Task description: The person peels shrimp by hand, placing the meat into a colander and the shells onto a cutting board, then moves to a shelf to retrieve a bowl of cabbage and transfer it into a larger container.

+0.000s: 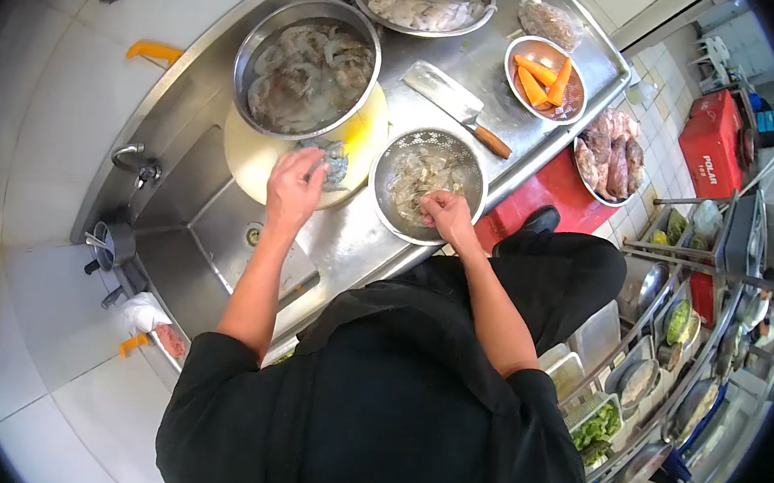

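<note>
My left hand is over the round cutting board, fingers curled in beside a small heap of grey-blue shrimp; what lies inside those fingers is hidden. Just behind it, a steel pot of whole shrimp in cloudy water rests partly on the board. My right hand reaches into a perforated colander of pale shrimp shells. Its fingertips are pinched together at the shells, and anything between them is too small to make out.
A cleaver lies behind the colander, its wooden handle toward the counter edge. Farther back are a basket of carrots, a plastic bag and stacked bowls. The sink is at left; a bowl of meat sits low at right.
</note>
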Tool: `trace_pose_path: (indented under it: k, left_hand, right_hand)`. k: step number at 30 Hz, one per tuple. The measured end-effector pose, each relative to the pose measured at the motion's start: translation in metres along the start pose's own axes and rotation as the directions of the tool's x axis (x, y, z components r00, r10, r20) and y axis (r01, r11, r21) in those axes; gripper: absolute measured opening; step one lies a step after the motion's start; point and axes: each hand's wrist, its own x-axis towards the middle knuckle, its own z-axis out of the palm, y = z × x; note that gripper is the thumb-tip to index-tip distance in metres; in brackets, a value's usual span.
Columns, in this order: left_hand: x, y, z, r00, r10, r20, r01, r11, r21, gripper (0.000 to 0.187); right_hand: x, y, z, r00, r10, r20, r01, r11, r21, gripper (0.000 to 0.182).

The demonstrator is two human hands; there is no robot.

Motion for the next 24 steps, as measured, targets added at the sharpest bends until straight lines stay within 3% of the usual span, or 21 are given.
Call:
trace_pose_path:
  k: [2, 3, 6, 8, 9, 11, 12, 13, 14, 15, 16, 18, 19, 21, 24]
  left_hand:
    - [0.026, 0.0, -0.007, 1.0, -0.018, -0.021, 0.016, 0.996, -0.086, 0.022]
    - [0.043, -0.003, -0.01, 0.999, 0.009, -0.037, -0.01, 0.999, -0.043, 0.021]
    - [0.105, -0.034, -0.001, 0.995, 0.087, -0.052, -0.087, 0.996, -0.003, 0.022]
    - [0.135, -0.025, 0.003, 0.993, -0.087, 0.074, 0.083, 0.994, 0.065, 0.03]
    - [0.144, -0.006, 0.0, 0.975, -0.137, 0.173, 0.109, 0.981, 0.162, 0.036]
    - [0.158, -0.028, 0.023, 0.939, -0.186, 0.29, 0.047, 0.903, 0.427, 0.052]
    - [0.159, -0.064, 0.04, 0.956, -0.064, 0.287, -0.074, 0.893, 0.444, 0.05]
    - [0.156, -0.043, 0.032, 0.93, -0.113, 0.35, -0.07, 0.88, 0.47, 0.043]
    - [0.158, -0.056, 0.038, 0.944, -0.067, 0.322, -0.08, 0.903, 0.423, 0.037]
    - [0.159, -0.058, 0.036, 0.931, -0.15, 0.332, -0.015, 0.895, 0.446, 0.034]
    - [0.169, -0.097, 0.045, 0.938, -0.148, 0.314, -0.014, 0.888, 0.459, 0.038]
    - [0.172, -0.119, 0.041, 0.935, -0.043, 0.353, -0.121, 0.895, 0.429, 0.042]
    - [0.171, -0.127, 0.036, 0.909, -0.155, 0.388, 0.057, 0.966, 0.253, 0.043]
    - [0.173, -0.14, 0.031, 0.789, -0.337, 0.513, 0.439, 0.894, -0.088, 0.045]
    - [0.141, -0.065, 0.001, 0.713, -0.422, 0.56, 0.664, 0.663, -0.346, 0.046]
  right_hand:
    - [-0.002, -0.001, 0.001, 0.999, -0.035, -0.015, 0.034, 0.998, -0.048, 0.023]
    - [-0.003, -0.004, 0.001, 1.0, -0.017, -0.017, 0.016, 0.997, -0.079, 0.024]
    - [0.007, 0.019, 0.002, 0.97, -0.24, -0.037, 0.219, 0.93, -0.294, 0.023]
    - [0.005, 0.021, 0.005, 0.966, -0.256, -0.037, 0.207, 0.852, -0.481, 0.021]
    - [0.001, 0.022, 0.008, 0.968, -0.244, -0.051, 0.197, 0.873, -0.446, 0.02]
    - [0.013, 0.042, 0.012, 0.935, -0.353, -0.046, 0.291, 0.834, -0.469, 0.017]
    - [0.011, 0.039, 0.013, 0.934, -0.351, -0.072, 0.285, 0.848, -0.446, 0.016]
    - [0.011, 0.039, 0.013, 0.929, -0.363, -0.072, 0.293, 0.841, -0.456, 0.015]
    - [0.004, 0.032, 0.012, 0.913, -0.398, -0.093, 0.313, 0.828, -0.466, 0.014]
    - [-0.006, 0.021, 0.009, 0.923, -0.371, -0.099, 0.289, 0.84, -0.459, 0.014]
    - [-0.014, 0.013, 0.007, 0.934, -0.348, -0.086, 0.276, 0.852, -0.444, 0.014]
    - [-0.015, 0.013, 0.005, 0.93, -0.353, -0.106, 0.281, 0.866, -0.414, 0.014]
    - [-0.015, 0.014, 0.005, 0.927, -0.361, -0.101, 0.295, 0.868, -0.399, 0.015]
    - [-0.013, 0.016, 0.005, 0.937, -0.333, -0.106, 0.272, 0.886, -0.376, 0.015]
    - [-0.012, 0.018, 0.007, 0.941, -0.312, -0.131, 0.256, 0.908, -0.331, 0.017]
